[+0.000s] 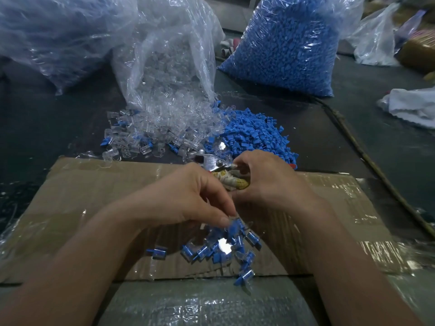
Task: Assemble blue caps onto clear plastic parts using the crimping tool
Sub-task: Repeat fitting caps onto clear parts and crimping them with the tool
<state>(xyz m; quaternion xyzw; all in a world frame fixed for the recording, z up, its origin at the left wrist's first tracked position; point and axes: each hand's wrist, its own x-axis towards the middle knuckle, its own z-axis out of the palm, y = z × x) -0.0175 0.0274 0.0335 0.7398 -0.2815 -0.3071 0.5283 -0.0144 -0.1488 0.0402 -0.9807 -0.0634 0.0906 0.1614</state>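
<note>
Gripped tool (213, 161), pile (223, 249) below centre
My right hand (270, 182) grips the tool at centre; my left hand (188, 196) curls above the pile, pinch unclear. A loose drop could scatter it off the cardboard (94, 196).

Bare forearms (94, 255), left hand (188, 196), right hand (270, 182)

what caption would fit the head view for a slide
Right hand grips the crimping tool while the left hand hangs over capped pieces on cardboard, loose clear parts and blue caps behind.
</note>
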